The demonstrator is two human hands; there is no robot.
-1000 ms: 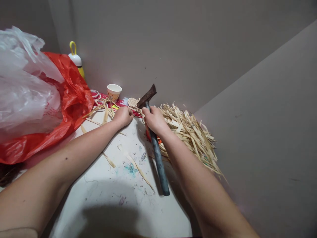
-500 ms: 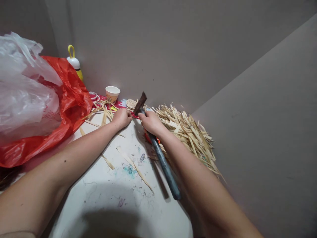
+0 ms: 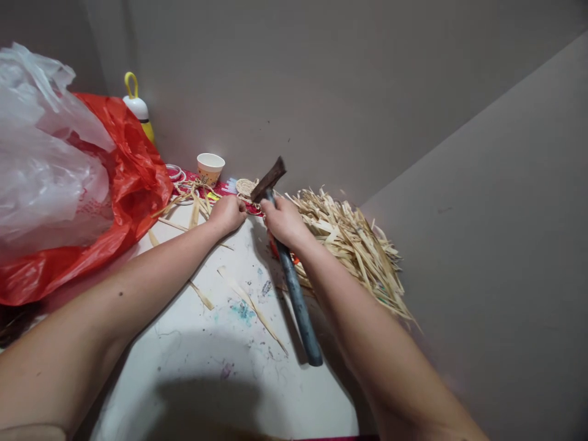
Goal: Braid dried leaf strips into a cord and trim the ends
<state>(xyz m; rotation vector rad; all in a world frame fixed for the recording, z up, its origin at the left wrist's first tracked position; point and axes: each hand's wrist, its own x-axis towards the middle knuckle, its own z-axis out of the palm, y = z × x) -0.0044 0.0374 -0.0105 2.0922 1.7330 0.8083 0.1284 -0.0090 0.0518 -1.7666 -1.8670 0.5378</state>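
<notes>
The right hand (image 3: 285, 222) is gripping a hammer (image 3: 296, 288), its fingers wrapping around the handle just below the dark head. The hammer is slanting over the worktop (image 3: 220, 361), its head pointing toward the wall (image 3: 321, 110) and its handle end extending toward the person. Left of the hammer head, the left hand (image 3: 228, 214) is keeping its fingers curled closed; I cannot tell whether they are pinching anything. Dry plant strips (image 3: 353, 245) are lying heaped beside the right hand, while a paper cup (image 3: 210, 168) is standing beyond the left.
</notes>
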